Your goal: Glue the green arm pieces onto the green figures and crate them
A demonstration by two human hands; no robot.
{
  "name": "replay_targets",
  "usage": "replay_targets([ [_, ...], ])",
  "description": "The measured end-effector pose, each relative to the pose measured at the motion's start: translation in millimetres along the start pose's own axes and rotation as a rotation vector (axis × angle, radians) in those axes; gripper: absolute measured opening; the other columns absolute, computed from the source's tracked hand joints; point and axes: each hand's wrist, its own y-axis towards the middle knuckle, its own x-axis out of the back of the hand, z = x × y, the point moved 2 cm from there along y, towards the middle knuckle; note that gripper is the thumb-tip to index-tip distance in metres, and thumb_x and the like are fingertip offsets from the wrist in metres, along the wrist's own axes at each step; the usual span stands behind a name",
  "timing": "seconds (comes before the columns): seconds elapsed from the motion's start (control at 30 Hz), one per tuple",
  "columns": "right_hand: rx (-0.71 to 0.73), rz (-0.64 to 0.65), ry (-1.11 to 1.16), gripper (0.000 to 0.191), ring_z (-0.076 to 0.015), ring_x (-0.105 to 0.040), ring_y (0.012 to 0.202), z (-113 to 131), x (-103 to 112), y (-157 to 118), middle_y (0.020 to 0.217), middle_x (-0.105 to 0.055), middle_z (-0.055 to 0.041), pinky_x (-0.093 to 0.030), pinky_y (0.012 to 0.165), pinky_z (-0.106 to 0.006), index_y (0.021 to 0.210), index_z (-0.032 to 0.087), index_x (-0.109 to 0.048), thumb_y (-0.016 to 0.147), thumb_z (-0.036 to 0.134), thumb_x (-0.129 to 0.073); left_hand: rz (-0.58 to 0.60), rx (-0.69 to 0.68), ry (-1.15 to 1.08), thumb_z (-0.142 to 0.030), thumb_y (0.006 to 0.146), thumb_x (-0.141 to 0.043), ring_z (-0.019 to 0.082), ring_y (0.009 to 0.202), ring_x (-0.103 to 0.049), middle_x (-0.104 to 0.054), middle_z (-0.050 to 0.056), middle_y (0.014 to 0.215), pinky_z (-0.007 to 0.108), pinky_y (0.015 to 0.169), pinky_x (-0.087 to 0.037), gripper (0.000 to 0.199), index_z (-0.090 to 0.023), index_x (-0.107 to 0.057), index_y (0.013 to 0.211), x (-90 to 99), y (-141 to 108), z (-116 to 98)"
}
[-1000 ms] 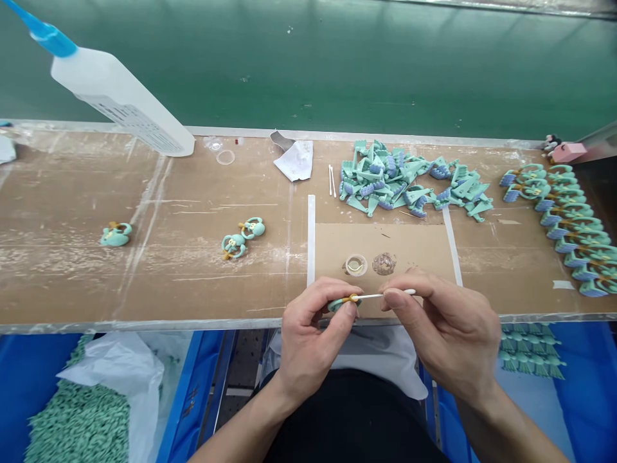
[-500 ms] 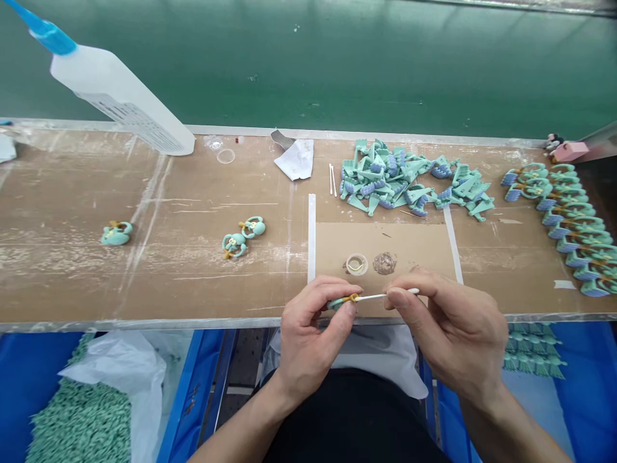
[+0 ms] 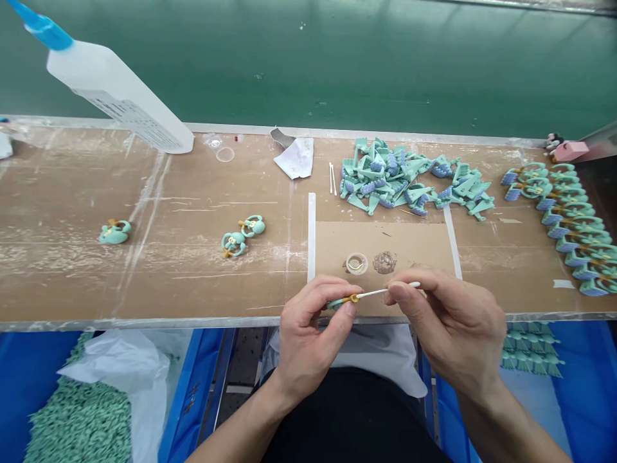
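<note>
My left hand (image 3: 313, 328) pinches a small mint-green moulded figure (image 3: 338, 303) with a yellow-orange ring-like part (image 3: 355, 298) on it. Most of the figure is hidden by my fingers. My right hand (image 3: 448, 328) holds a white cotton swab (image 3: 385, 290) between thumb and fingers. Its tip touches the yellow-orange part. Both hands are held together just above the front edge of a cardboard sheet (image 3: 385, 244). A small round cup of clear liquid (image 3: 357, 263) and a brown smeared patch (image 3: 384, 262) lie on that sheet, just beyond my hands.
A heap of green and purple moulded parts (image 3: 409, 180) lies beyond the cardboard, and a curved row of finished figures (image 3: 563, 225) runs along the right. A white squeeze bottle with a blue nozzle (image 3: 110, 96) hangs above the table's back left. Blue bins sit below the front edge.
The swab in my right hand has tilted, its far end rising slightly. My left hand and the figure have barely moved.
</note>
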Motion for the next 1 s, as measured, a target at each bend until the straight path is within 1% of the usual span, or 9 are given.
replay_targets([
  [0.2, 0.001, 0.010, 0.025, 0.018, -0.0116, -0.068, 0.063, 2.1, -0.7, 0.2, 0.088, -0.084, 0.0050, -0.057, 0.070, -0.027, 0.102, 0.027, -0.081, 0.115, 0.015, -0.080, 0.013, -0.026, 0.016, -0.013, 0.114, -0.080, 0.023, 0.108, -0.085, -0.089, 0.007, 0.118, 0.036, 0.098, -0.067, 0.023, -0.029, -0.095, 0.122, -0.7, -0.3, -1.3],
  [0.3, -0.037, 0.013, 0.062, 0.017, -0.0127, -0.068, 0.065, 0.2, 0.5, -3.0, 0.087, -0.084, 0.0037, -0.056, 0.067, -0.028, 0.102, 0.028, -0.083, 0.116, 0.018, -0.081, 0.006, -0.053, 0.021, -0.012, 0.113, -0.080, 0.023, 0.108, -0.085, -0.088, 0.007, 0.119, 0.036, 0.098, -0.067, 0.025, -0.029, -0.095, 0.123, -1.2, 0.8, -1.6],
  [0.33, -0.070, -0.009, 0.085, 0.015, -0.0139, -0.068, 0.066, -2.5, 1.2, -4.2, 0.087, -0.084, 0.0026, -0.055, 0.066, -0.029, 0.103, 0.028, -0.084, 0.116, 0.021, -0.082, 0.003, -0.059, 0.019, -0.011, 0.113, -0.080, 0.023, 0.109, -0.085, -0.088, 0.008, 0.120, 0.036, 0.099, -0.067, 0.025, -0.029, -0.095, 0.123, -1.1, 1.2, -1.6],
  [0.4, -0.151, -0.097, 0.143, 0.014, -0.0163, -0.070, 0.068, -10.6, 2.4, -6.2, 0.086, -0.083, 0.0007, -0.054, 0.064, -0.031, 0.103, 0.027, -0.086, 0.117, 0.026, -0.084, -0.001, -0.068, 0.013, -0.010, 0.113, -0.080, 0.024, 0.112, -0.085, -0.087, 0.009, 0.122, 0.037, 0.100, -0.067, 0.026, -0.028, -0.095, 0.124, -0.8, 2.0, -1.4],
  [0.47, -0.213, -0.176, 0.186, 0.016, -0.0171, -0.070, 0.070, -19.7, 2.6, -6.9, 0.086, -0.083, 0.0002, -0.054, 0.064, -0.031, 0.102, 0.027, -0.087, 0.117, 0.030, -0.084, -0.007, -0.088, 0.003, -0.008, 0.112, -0.080, 0.025, 0.114, -0.085, -0.087, 0.010, 0.124, 0.037, 0.101, -0.067, 0.028, -0.027, -0.095, 0.125, -0.4, 2.4, -1.4],
  [0.53, -0.232, -0.204, 0.193, 0.017, -0.0161, -0.069, 0.070, -26.0, 1.5, -6.6, 0.085, -0.082, 0.0010, -0.053, 0.064, -0.031, 0.100, 0.027, -0.087, 0.116, 0.031, -0.086, -0.021, -0.117, -0.005, -0.006, 0.110, -0.081, 0.024, 0.115, -0.085, -0.087, 0.010, 0.126, 0.037, 0.102, -0.068, 0.031, -0.028, -0.095, 0.127, 0.0, 2.2, -1.2],
  [0.63, -0.220, -0.186, 0.170, 0.012, -0.0154, -0.069, 0.071, -27.5, -0.5, -7.0, 0.086, -0.082, 0.0016, -0.052, 0.065, -0.031, 0.103, 0.027, -0.088, 0.115, 0.030, -0.089, -0.047, -0.149, -0.007, -0.004, 0.109, -0.082, 0.024, 0.118, -0.084, -0.086, 0.009, 0.128, 0.038, 0.105, -0.068, 0.036, -0.030, -0.094, 0.129, 0.4, 1.1, 1.0],
  [0.87, -0.200, -0.143, 0.195, 0.010, -0.0171, -0.073, 0.077, -18.3, -0.7, -12.7, 0.091, -0.084, 0.0006, -0.053, 0.069, -0.033, 0.106, 0.027, -0.088, 0.116, 0.028, -0.088, -0.060, -0.190, 0.013, -0.002, 0.107, -0.084, 0.024, 0.120, -0.085, -0.085, 0.008, 0.130, 0.037, 0.107, -0.069, 0.042, -0.033, -0.094, 0.134, 1.9, -0.9, 5.9],
  [1.0, -0.132, -0.089, 0.232, 0.011, -0.0180, -0.072, 0.076, -11.1, -1.3, -13.8, 0.086, -0.080, 0.0013, -0.053, 0.071, -0.034, 0.107, 0.027, -0.086, 0.116, 0.022, -0.085, -0.079, -0.219, 0.038, -0.001, 0.106, -0.085, 0.025, 0.120, -0.086, -0.085, 0.009, 0.129, 0.038, 0.106, -0.071, 0.042, -0.032, -0.094, 0.133, 2.1, -0.3, 2.2],
])
